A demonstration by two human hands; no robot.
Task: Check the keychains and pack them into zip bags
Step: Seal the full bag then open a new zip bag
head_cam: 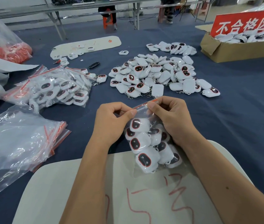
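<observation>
A clear zip bag (150, 143) filled with several white keychains with dark red-rimmed faces hangs between my hands above a white board (82, 183). My left hand (112, 120) pinches the bag's red-striped top edge at the left. My right hand (171, 115) pinches the same edge at the right, its fingers curled over the strip. A large pile of loose keychains (160, 75) lies on the blue cloth beyond my hands.
Filled zip bags (55, 88) lie at the left, and a stack of empty zip bags (19, 139) sits nearer. A cardboard box (235, 47) with a red sign holds more keychains at the back right. A bag of red parts (9, 50) is far left.
</observation>
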